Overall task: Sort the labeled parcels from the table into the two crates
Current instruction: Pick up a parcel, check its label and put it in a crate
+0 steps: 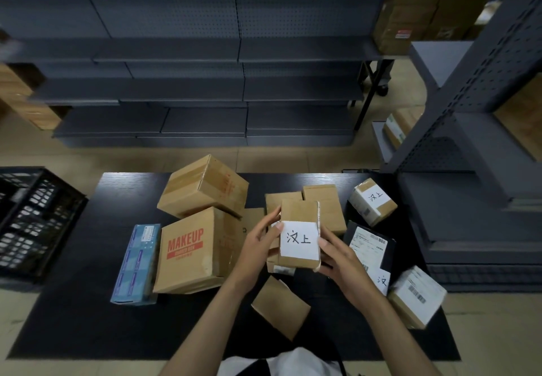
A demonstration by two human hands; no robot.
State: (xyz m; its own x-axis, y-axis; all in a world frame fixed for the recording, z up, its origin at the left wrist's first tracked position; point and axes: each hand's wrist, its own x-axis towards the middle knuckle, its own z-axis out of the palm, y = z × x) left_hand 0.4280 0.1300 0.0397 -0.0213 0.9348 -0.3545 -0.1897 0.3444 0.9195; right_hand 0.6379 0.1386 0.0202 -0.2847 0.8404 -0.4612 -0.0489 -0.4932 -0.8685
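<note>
Both my hands hold a small brown cardboard parcel [299,214] with a white handwritten label above the black table [73,302]. My left hand [259,243] grips its left side, thumb on the label. My right hand [337,261] grips its right side and lower corner. More parcels lie on the table: a MAKEUP box [187,255], a larger brown box [205,187] behind it, a blue box [136,264], a labeled box [372,201] at far right, a black mailer [369,246], a white-labeled box [416,299] and a small brown box [280,306] near me.
A black plastic crate [32,220] stands on the floor left of the table. Grey metal shelving [205,82] runs behind the table, and another grey rack [469,155] stands close on the right. Brown cartons [410,17] sit at the back right.
</note>
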